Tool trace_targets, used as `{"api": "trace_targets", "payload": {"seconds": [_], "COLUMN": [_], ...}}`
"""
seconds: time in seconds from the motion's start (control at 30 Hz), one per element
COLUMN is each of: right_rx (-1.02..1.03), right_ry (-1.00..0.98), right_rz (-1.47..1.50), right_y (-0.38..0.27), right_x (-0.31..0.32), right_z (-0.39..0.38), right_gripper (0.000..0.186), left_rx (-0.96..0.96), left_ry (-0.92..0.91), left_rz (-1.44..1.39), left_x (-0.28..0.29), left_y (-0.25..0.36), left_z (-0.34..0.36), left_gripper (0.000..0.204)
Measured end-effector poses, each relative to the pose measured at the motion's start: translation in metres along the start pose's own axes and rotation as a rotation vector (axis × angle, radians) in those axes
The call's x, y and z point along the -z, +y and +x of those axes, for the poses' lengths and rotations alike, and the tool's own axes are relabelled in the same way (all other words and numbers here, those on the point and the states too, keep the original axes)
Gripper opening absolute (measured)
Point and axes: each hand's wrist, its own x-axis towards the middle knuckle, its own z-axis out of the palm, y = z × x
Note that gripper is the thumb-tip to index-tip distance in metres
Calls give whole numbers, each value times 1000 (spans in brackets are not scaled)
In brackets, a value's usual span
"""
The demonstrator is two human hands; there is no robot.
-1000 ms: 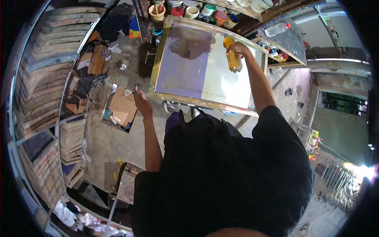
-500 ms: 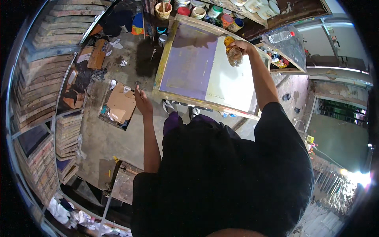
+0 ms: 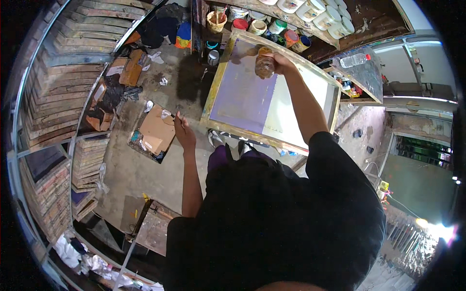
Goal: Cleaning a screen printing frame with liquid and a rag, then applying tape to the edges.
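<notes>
**A bottle (image 3: 264, 68) over the purple side (image 3: 242, 103)**

The hands are well apart. The right hand (image 3: 281, 63) grips the bottle above the wooden frame (image 3: 218, 82). The left hand (image 3: 185, 134) is open and looks empty. Pots (image 3: 291, 38) stand past the frame, and cardboard (image 3: 158, 127) lies on the floor (image 3: 162, 182).

No lettering (or number) can be read anywhere.
</notes>
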Motion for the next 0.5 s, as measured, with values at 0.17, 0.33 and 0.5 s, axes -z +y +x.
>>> {"api": "trace_targets", "payload": {"seconds": [0.17, 0.33, 0.5], "right_rx": [-54, -11, 40], "right_ry": [189, 63, -3], "right_rz": [38, 85, 43], "right_y": [9, 21, 25], "right_x": [-37, -64, -78], "right_z": [35, 49, 50], "right_gripper": [29, 30, 27], "left_rx": [62, 28, -72], "left_ry": [-12, -13, -11], "left_rz": [39, 60, 39], "left_x": [15, 16, 11], "left_y": [-14, -2, -3], "left_z": [2, 0, -2], "left_gripper": [48, 48, 42]}}
